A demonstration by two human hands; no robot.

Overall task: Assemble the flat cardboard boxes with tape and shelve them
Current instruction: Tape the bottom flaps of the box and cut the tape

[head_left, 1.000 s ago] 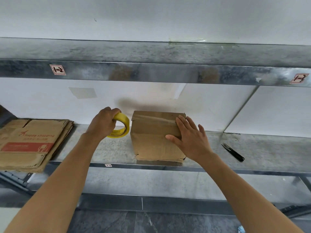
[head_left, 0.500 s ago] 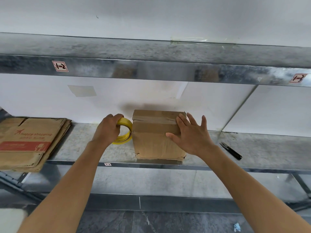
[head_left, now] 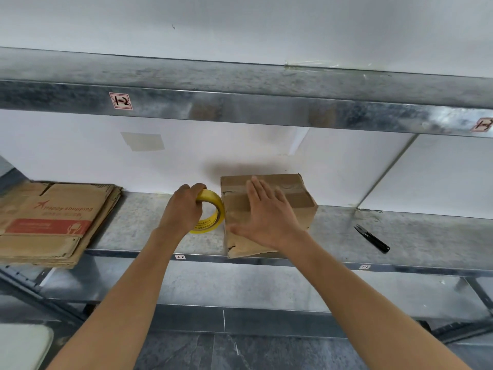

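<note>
the taped cardboard box (head_left: 296, 193) sits mid-shelf, the right hand (head_left: 269, 217) lying flat on it, fingers straight. at its nine o'clock the left hand (head_left: 182, 209) grips the yellow tape roll (head_left: 210, 214). the box looks light and dentable; i'd hold its side walls.

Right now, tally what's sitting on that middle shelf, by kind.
assembled cardboard box: 1
stack of flat cardboard boxes: 1
yellow tape roll: 1
black snips: 1
Total: 4
</note>
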